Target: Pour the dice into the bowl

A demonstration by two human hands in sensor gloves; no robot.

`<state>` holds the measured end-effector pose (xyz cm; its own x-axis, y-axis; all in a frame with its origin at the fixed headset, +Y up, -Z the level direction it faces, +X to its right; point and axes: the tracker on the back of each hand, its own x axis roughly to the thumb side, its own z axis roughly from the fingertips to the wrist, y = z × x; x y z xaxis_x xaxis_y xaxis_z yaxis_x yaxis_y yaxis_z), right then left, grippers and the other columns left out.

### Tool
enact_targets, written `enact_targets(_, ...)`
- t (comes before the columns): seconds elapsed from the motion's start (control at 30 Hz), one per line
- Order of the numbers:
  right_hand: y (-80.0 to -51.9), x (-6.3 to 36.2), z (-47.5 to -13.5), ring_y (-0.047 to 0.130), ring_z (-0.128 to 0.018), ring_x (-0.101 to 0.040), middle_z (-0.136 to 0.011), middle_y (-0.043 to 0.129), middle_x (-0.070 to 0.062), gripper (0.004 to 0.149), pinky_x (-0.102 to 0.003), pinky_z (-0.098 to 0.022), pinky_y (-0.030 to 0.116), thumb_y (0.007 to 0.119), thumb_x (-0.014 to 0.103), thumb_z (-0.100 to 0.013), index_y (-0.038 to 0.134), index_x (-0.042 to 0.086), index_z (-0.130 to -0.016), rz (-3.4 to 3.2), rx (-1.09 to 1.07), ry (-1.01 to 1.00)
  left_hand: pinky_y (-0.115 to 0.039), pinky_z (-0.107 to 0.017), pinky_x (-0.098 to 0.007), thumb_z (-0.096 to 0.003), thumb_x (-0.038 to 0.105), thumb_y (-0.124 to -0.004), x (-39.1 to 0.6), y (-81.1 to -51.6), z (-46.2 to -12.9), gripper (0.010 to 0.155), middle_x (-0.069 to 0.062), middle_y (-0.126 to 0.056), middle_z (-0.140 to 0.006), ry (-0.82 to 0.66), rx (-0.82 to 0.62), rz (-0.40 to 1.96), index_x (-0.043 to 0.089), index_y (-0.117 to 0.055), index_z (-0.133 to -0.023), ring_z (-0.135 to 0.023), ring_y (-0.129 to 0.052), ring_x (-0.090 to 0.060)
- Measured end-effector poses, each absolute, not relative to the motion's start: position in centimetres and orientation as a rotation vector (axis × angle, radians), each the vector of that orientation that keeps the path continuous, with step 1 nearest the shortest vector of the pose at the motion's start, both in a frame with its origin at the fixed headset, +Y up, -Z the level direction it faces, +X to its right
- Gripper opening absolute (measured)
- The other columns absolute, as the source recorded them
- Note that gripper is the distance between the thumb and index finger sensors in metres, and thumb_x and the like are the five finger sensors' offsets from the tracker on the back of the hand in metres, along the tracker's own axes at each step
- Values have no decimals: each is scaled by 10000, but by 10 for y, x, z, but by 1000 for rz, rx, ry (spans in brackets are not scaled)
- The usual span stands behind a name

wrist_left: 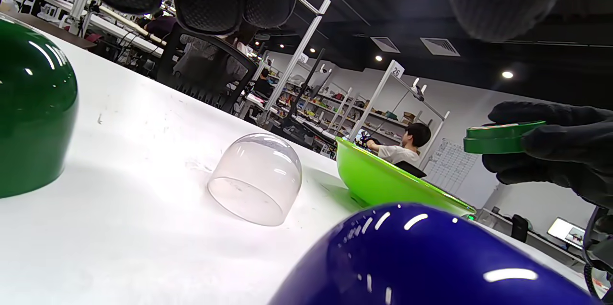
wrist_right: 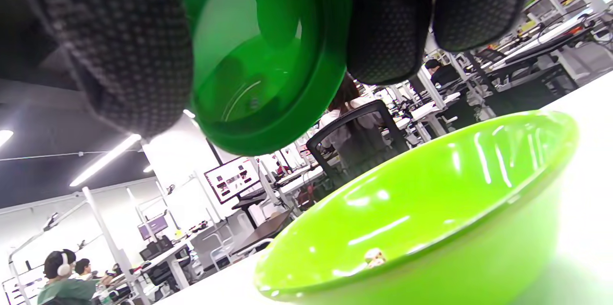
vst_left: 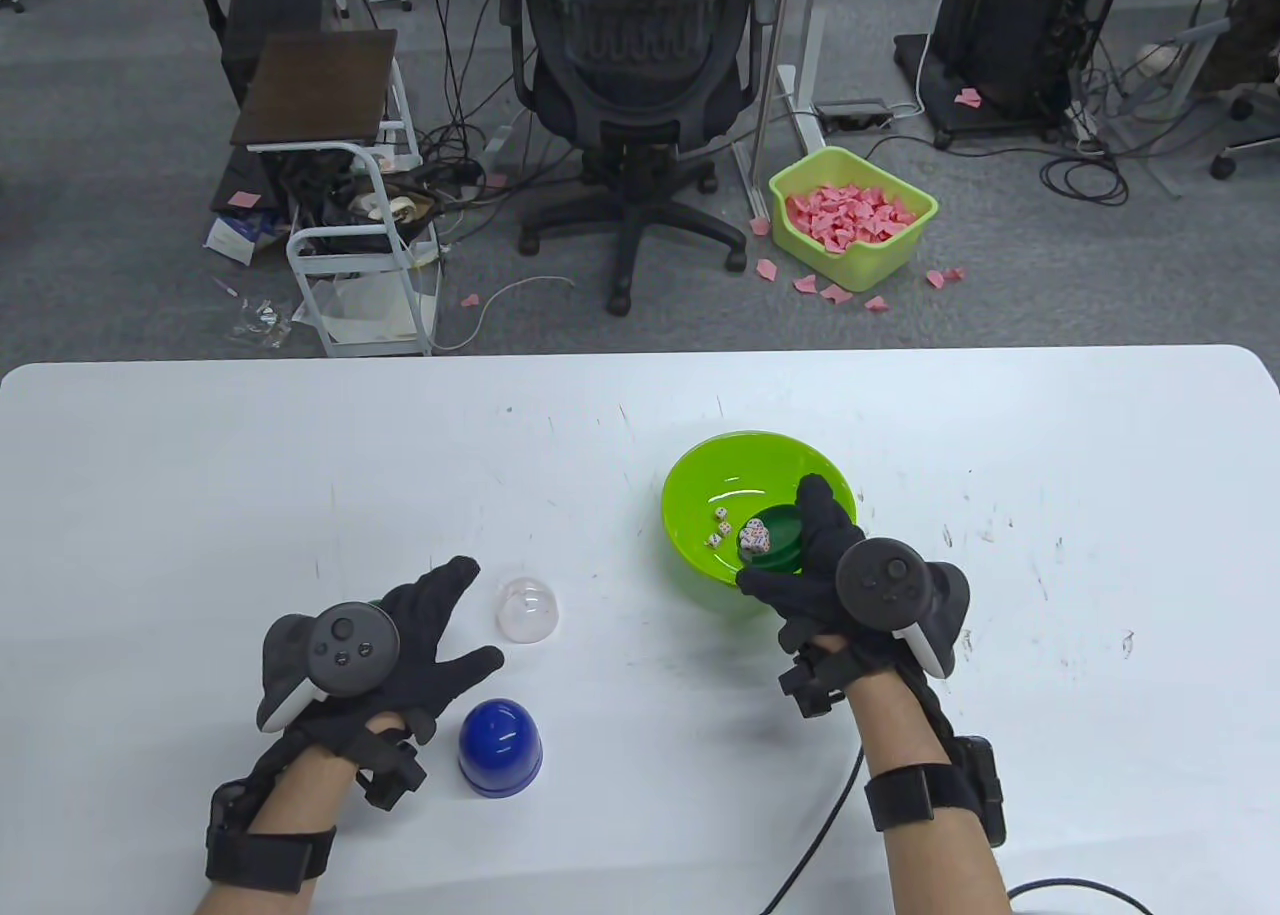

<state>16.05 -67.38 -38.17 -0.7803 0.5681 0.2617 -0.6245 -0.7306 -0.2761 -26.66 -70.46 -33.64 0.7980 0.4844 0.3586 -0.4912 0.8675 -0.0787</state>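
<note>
- A clear dome (vst_left: pixel 527 610) and a blue dome (vst_left: pixel 500 747) stand beside your left hand (vst_left: pixel 400 645), whose fingers are spread, holding nothing (a green dome (wrist_left: pixel 33 113) sits nearby).
- Your right hand (vst_left: pixel 825 565) grips the green tray (vst_left: pixel 772 540), tilted over the bowl (vst_left: pixel 700 475).
- Some dice (vst_left: pixel 720 527) lie in the bowl; a few are on the tray.

1. Lime green bowl (vst_left: pixel 700 475), glossy, on a white table (vst_left: pixel 200 475) flecked with dark scuffs.
2. White dice (vst_left: pixel 722 527) with reddish and dark pips.
3. Dark green tray (vst_left: pixel 775 543), translucent from below.
4. Black gloves on both the right hand (vst_left: pixel 820 565) and the left hand (vst_left: pixel 420 635), with dark grey trackers.
5. Clear dome (vst_left: pixel 527 610); glossy deep blue dome (vst_left: pixel 500 745); dark green dome (wrist_left: pixel 28 113).
</note>
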Motion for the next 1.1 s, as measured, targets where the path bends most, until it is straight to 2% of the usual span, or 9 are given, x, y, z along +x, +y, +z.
enact_targets(0.13,-676,164,-390,869,-759,-478,-1021,679,-326,992,-669,-608,721,1021,419,-321,497,-44,-1025,2464,151,-453,-616,-750,-634,-437,682,-777,-267,-705,-336,891,-120,-589,-1164,-380,13,529,297,-384,-1138,-1039,-670,-422)
enact_targets(0.3,-677,164,-403,851,-775,-488,-1018,626,-344,1015,-676,-620,708,1031,386,-317,436,-53,-1012,2535,95,-427,-614,-751,-635,-436,681,-780,-268,-705,-337,889,-109,-595,-1165,-381,15,536,300,-386,-1137,-1042,-668,-422)
enact_targets(0.57,-674,152,-418,841,-774,-477,-1032,620,-314,1000,-673,-622,703,1045,373,-303,452,-9,-1012,2683,91,-396,-611,-753,-636,-437,679,-781,-269,-705,-337,892,-107,-597,-1165,-380,6,548,299,-381,-1138,-1045,-664,-421)
enact_targets(1.1,-684,112,-435,782,-789,-484,-1089,556,-301,952,-717,-629,643,1058,291,-309,510,50,-1049,3000,238,-356,-600,-758,-640,-437,677,-782,-269,-706,-338,899,-125,-589,-1164,-380,-11,553,290,-374,-1139,-1054,-644,-423)
